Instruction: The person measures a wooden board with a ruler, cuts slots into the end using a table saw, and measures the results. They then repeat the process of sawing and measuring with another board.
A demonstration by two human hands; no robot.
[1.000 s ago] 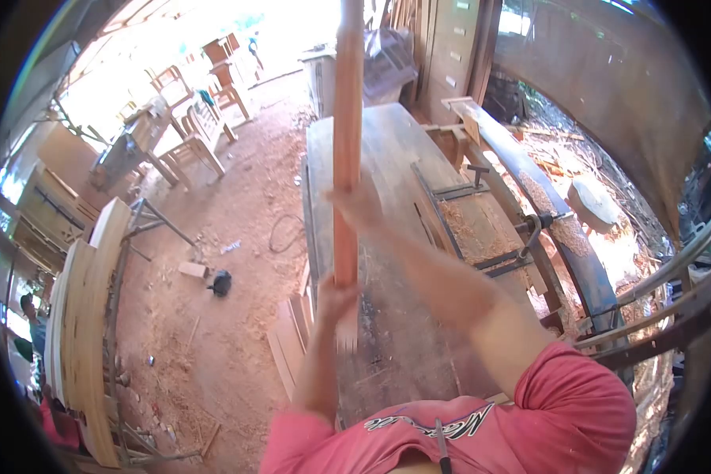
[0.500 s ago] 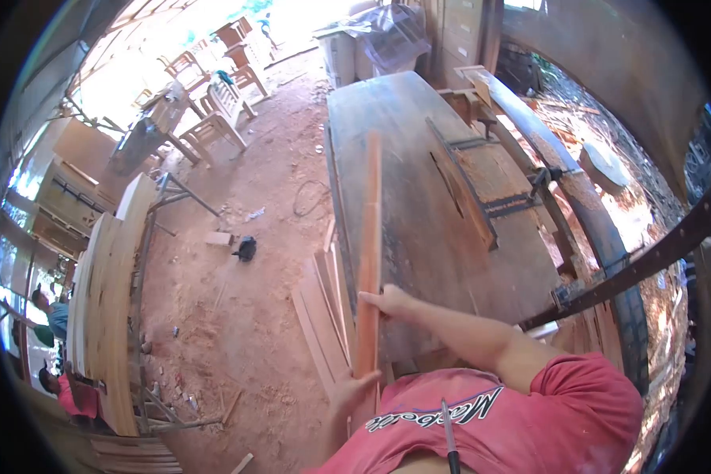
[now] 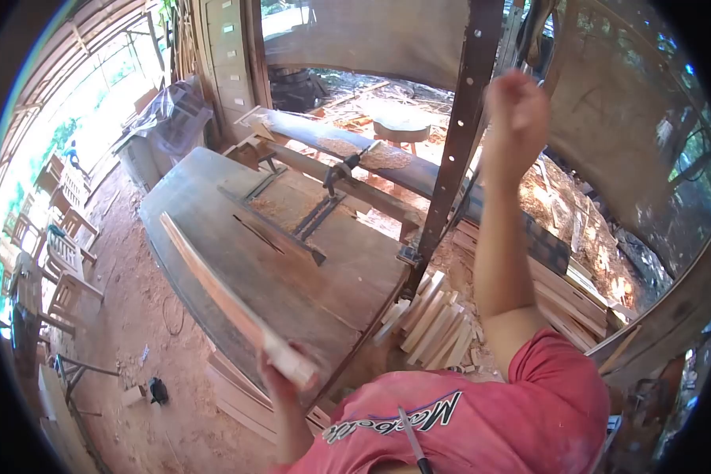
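A long wooden plank lies slanting across the near left side of a large saw table. My left hand is closed around the plank close to its near end, the thumb side against the wood. My right hand is off the plank, raised high beside an upright metal post with holes. Its fingers look curled and slightly blurred, and I cannot tell what is in them. A dark cable hangs just above that hand. A wooden fence stands on the table beside a narrow slot.
Several cut wood strips lie in a pile right of the table. More boards lean below its left edge. Wooden chairs stand on the dirt floor at far left. A long beam with sawdust runs behind the table.
My right hand has let go of the plank and risen to the post. My left hand still holds the plank near its end. The view has turned to the right.
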